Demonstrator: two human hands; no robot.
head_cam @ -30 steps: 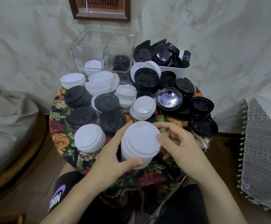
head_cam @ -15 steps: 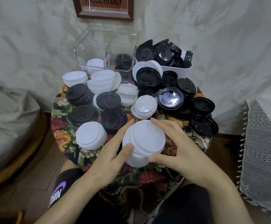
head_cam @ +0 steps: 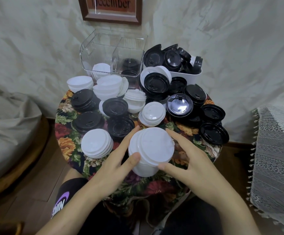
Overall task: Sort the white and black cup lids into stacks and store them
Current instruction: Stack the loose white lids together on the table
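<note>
A tall stack of white lids (head_cam: pixel 150 150) stands at the near edge of the round floral table (head_cam: pixel 65 146). My left hand (head_cam: pixel 114 165) grips its left side and my right hand (head_cam: pixel 188 165) its right side, thumbs at the front. Another white stack (head_cam: pixel 96 143) sits just to the left. Several black lid stacks (head_cam: pixel 121 127) and white stacks (head_cam: pixel 107 89) cover the table. At the back stands a clear divided bin (head_cam: pixel 112 55) with white lids in its left half and black lids in its right.
A white tub (head_cam: pixel 187 76) heaped with loose black lids stands at the back right. A lace-covered surface (head_cam: pixel 276 150) is at the right, a grey cushion (head_cam: pixel 7 126) at the left, and a framed sign (head_cam: pixel 112 9) hangs on the wall.
The white stack in my hands has come down and slightly toward me onto the table's near edge. My right hand's fingers slid from the top rim to the stack's right side.
</note>
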